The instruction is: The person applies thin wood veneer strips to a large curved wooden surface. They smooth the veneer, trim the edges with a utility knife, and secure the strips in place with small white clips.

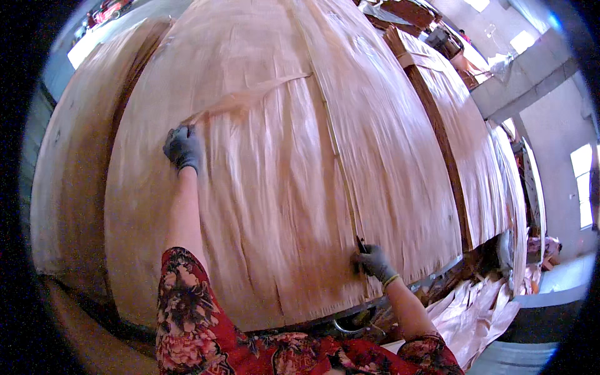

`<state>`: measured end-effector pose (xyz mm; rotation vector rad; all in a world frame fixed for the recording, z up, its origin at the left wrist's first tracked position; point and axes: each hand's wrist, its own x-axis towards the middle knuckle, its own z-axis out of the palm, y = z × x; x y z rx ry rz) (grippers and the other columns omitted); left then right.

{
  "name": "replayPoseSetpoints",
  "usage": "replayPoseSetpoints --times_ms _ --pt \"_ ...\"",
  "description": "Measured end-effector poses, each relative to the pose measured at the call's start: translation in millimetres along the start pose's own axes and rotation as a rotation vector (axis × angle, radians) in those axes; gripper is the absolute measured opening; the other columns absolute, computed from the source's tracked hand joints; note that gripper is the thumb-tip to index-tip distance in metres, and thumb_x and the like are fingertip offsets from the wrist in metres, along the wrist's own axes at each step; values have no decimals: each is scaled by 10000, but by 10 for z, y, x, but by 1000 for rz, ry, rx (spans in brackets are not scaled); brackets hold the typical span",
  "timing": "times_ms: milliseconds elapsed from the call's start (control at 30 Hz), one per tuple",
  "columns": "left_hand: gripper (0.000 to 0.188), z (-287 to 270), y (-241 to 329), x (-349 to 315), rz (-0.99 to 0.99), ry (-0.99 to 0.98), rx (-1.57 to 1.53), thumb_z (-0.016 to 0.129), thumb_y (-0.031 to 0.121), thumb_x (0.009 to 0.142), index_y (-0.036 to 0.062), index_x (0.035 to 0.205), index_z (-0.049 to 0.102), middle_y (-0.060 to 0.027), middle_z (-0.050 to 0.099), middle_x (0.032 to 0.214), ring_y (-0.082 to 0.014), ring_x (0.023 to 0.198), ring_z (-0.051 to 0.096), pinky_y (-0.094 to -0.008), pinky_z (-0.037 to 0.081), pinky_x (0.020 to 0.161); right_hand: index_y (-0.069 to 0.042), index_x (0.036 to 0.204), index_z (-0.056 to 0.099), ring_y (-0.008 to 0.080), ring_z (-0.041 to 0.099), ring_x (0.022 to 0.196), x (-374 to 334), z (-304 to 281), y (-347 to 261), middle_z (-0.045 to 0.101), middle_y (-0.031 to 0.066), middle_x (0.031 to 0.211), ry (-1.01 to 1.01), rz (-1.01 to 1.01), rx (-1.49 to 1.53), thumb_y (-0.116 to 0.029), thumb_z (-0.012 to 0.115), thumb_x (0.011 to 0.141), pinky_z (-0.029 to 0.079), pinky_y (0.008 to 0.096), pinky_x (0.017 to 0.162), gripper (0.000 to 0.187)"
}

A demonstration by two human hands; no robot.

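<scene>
1. Veneer sheet [275,187] fills the centre of the head view: thin, pale pink-brown wood lying on top of a stack, grain running near to far.
2. Left hand [182,147], grey glove, is at the far-left part of the sheet. Fingers are curled together and pinched on the end of a torn strip [250,97] that lifts off the surface and runs right toward the seam. The strip is blurred, so it looks to be in motion.
3. Right hand [374,261], grey glove, is at the near edge, right of centre. Fingers are closed around a small dark tool [361,245]; I cannot tell what kind. Its tip sits on the near end of the seam line [337,156].
4. The seam runs as a thin pale line from the near edge to the far edge and splits the sheet into a wide left part and a narrower right part.
5. Progress, as a judgement: the strip is partly free, loose at the left end and apparently attached at the seam end. Tool is at the very near end of the seam, so most of that line looks untouched.
6. Around it: another veneer stack [75,162] on the left, more stacks [437,112] on the right divided by a dark wooden edge, and loose veneer scraps [475,312] on the floor at near right.
</scene>
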<state>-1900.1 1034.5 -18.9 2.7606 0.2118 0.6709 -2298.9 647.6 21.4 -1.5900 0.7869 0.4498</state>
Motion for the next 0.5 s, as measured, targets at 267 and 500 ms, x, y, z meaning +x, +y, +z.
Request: replayPoseSetpoints --times_ms 267,500 --pt "319 -538 -535 -1029 -102 -137 -537 518 313 884 27 946 643 -161 642 863 -289 759 593 -357 460 705 7 731 628 173 541 479 173 -7 151 588 69 603 -59 -30 120 -179 676 764 442 311 458 195" --pt "284 -2501 -2234 -2775 -416 356 -490 522 206 912 -28 1053 602 -121 619 1028 -208 792 582 -303 469 735 -9 734 610 156 541 492 -37 12 6 581 57 613 -45 -180 -101 -289 642 819 429 307 463 294"
